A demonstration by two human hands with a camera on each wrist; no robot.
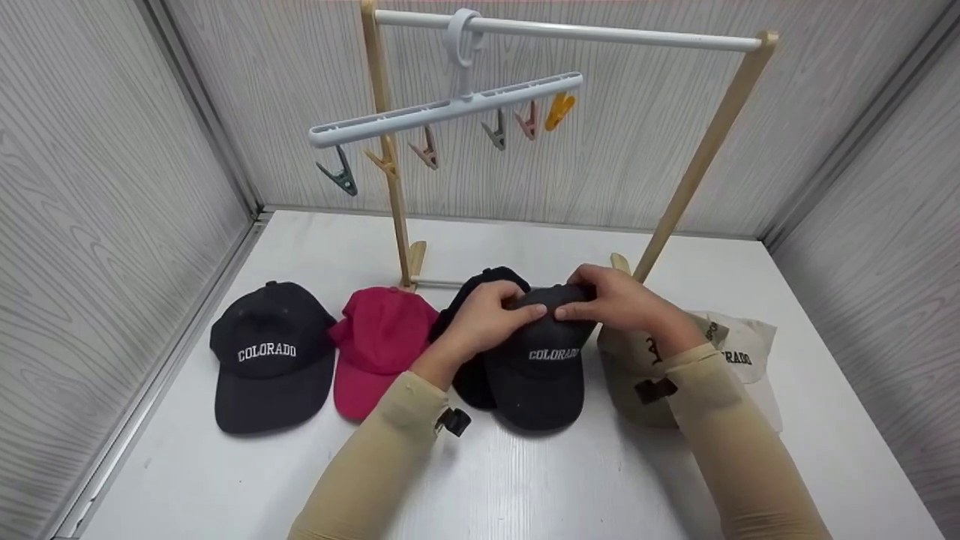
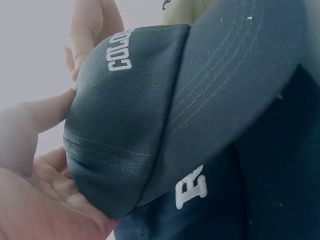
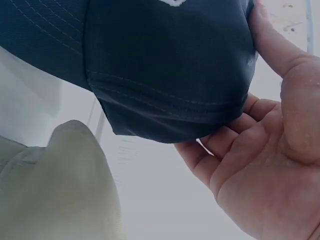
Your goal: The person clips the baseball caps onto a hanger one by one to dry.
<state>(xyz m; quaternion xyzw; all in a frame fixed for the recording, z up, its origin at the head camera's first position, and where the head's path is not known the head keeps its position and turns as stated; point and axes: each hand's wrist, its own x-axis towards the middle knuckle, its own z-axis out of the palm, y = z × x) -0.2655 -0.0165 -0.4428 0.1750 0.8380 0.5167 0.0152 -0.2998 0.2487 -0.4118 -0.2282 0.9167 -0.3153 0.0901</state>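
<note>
The left hand (image 1: 484, 319) and right hand (image 1: 624, 300) are gripping a dark COLORADO baseball cap (image 1: 538, 386), which is overlapping another black cap (image 1: 472, 386); a clothespin hanger (image 1: 412, 118) is dangling from a white rail (image 1: 600, 32).

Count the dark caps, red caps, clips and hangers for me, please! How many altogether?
Dark caps: 3
Red cap: 1
Clips: 6
Hanger: 1
Total: 11
</note>
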